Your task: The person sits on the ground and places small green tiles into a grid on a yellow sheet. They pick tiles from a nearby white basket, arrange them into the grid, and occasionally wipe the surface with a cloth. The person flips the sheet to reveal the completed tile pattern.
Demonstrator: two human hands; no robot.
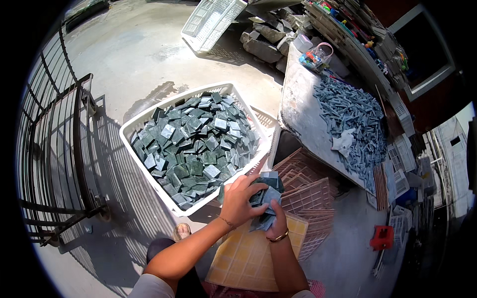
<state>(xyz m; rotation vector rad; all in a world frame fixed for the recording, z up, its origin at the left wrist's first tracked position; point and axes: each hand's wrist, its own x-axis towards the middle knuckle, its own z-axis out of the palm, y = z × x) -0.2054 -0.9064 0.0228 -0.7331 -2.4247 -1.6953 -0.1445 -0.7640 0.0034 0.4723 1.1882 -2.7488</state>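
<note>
My left hand (241, 198) is curled around a loose bunch of small square green-grey stone tiles (271, 196), thumb and fingers pressed to their edges. From the right, my right hand (278, 224) grips the same bunch, its thumb lying along the tiles. Both hands are just off the near right corner of a white plastic basket (254, 118), which is heaped with loose stone tiles (194, 144). Below the hands lies a gridded mould tray (248, 260) with yellow squares. How many tiles I hold cannot be made out.
Pinkish gridded trays (310, 198) are stacked at the right. Beyond them a pale slab table (303, 107) bears a pile of narrow stone strips (350, 124). A black metal rail (77, 149) stands left. An upright white crate (213, 25) and rough stones (263, 47) are farther back.
</note>
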